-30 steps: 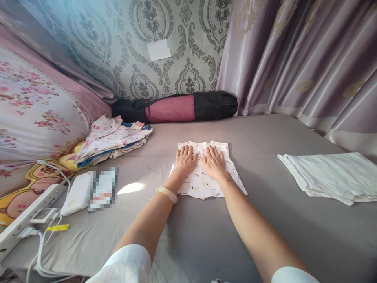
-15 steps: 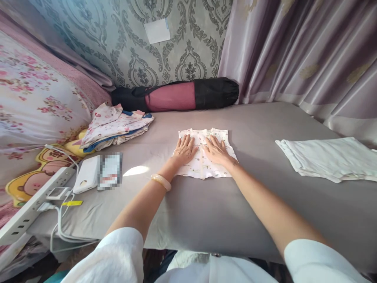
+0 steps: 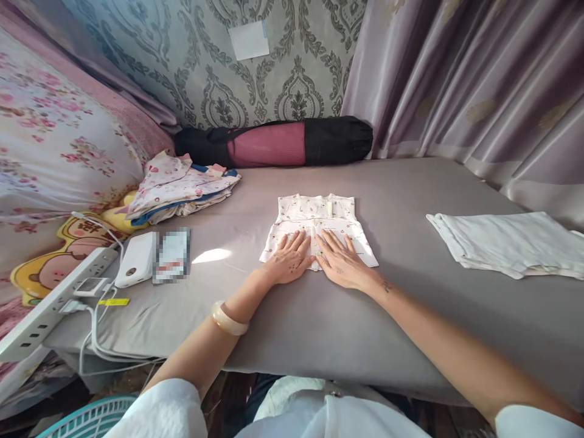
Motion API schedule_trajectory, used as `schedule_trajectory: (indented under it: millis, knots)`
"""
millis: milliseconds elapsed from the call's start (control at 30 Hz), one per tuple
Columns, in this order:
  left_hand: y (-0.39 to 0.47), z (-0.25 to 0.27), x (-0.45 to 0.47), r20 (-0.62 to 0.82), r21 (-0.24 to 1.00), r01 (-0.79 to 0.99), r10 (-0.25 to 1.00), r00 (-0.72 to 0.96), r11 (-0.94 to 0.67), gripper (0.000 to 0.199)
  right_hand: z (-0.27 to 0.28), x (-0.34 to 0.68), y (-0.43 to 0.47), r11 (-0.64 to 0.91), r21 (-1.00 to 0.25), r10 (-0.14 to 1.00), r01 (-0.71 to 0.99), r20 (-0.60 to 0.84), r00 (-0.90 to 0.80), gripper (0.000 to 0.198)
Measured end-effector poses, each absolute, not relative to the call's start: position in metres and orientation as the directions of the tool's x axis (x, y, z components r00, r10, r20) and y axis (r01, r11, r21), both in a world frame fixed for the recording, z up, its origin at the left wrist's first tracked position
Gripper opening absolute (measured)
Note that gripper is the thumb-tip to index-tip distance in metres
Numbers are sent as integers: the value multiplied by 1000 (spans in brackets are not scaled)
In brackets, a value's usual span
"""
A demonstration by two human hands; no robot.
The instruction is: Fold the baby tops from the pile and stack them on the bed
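Note:
A small white garment (image 3: 314,210) with a tiny print lies folded flat on the grey-covered surface, in the middle of the head view. My left hand (image 3: 290,258) rests palm down on its near left part, fingers stretched out. On the near right part lies my right hand (image 3: 341,258), also flat with the fingers spread. Both hands press on the cloth without gripping it. The garment's far half shows uncovered, with two short raised corners along its back edge. A pale bangle (image 3: 229,319) sits on my left forearm.
Printed clothes (image 3: 182,188) are piled at the left; folded white cloth (image 3: 506,243) lies at the right. A power bank (image 3: 137,258), blurred packet (image 3: 171,255) and power strip (image 3: 50,313) are near left. A rolled mat bag (image 3: 269,145) lies along the wall; a teal basket (image 3: 86,420) stands below.
Both hands have slid toward me over the garment, from its middle to its near edge. The near part of the garment now spreads wider. The view has shifted slightly.

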State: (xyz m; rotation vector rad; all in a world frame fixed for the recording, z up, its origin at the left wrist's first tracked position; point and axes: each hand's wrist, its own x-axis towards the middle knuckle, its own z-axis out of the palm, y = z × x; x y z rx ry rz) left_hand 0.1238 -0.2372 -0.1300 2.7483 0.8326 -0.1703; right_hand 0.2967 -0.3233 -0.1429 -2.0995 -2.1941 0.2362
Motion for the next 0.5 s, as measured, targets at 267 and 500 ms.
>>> schedule_trajectory:
  millis: [267,500]
  knots:
    - [-240,-138,116,-113,223,534,522,845,-816,69,-142,295,-338,102,-199,995,975,-4,-104,59]
    - [-231,-144,107,126,332,468,530,838,-819,48,-137,298,-345,133,-283,990,950,-3,-139,56]
